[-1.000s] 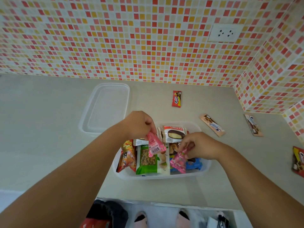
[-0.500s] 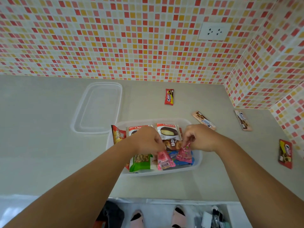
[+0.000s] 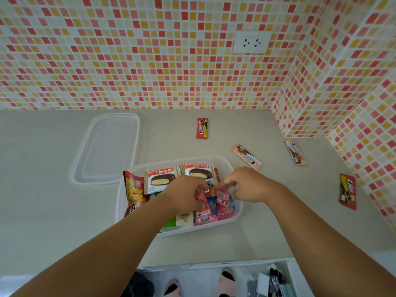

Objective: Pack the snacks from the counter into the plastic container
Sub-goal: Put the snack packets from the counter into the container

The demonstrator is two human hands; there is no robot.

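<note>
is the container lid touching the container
Apart. The head view shows a strip of bare counter between the clear lid, lying flat to the left and behind, and the rim of the plastic container.

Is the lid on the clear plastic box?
No, off. The clear plastic lid lies flat on the counter beside the open snack-filled clear plastic box.

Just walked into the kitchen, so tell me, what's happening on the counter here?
A person is packing snacks into a clear plastic container. Both hands are down in it: the left hand and right hand are settling two pink packets, beside two Choco Pie packs. Four snack bars lie unpacked on the counter, including a red one. The container's lid lies off to the side.
</note>
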